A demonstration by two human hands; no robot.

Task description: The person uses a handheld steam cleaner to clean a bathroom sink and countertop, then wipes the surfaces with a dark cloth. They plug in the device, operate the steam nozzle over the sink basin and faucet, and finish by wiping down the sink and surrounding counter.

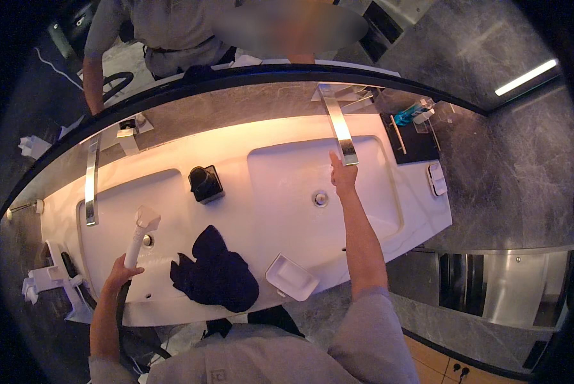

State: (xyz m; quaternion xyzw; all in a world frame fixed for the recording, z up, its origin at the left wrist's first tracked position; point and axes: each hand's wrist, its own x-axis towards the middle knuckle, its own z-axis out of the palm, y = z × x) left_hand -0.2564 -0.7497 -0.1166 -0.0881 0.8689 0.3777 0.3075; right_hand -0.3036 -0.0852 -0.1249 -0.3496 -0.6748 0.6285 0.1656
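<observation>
My left hand (123, 272) is closed around the lower end of a white wand (134, 246) with a flared head, held over the left basin (111, 198). A dark hose (121, 307) runs down from that hand. My right hand (343, 178) is at the tip of the chrome faucet (338, 121) over the right basin (267, 211). One of its fingers stretches out along the faucet's left side; the faucet's end hides part of the hand, and whether they touch is unclear. Nothing shows in its grasp.
Between the basins stands a black square container (206, 184). A dark cloth (219, 272) and a white dish (292, 277) lie along the counter's front. Beyond the right basin are a black tray (405, 144) with bottles and a small white dish (436, 179). Another faucet (91, 182) overhangs the left basin.
</observation>
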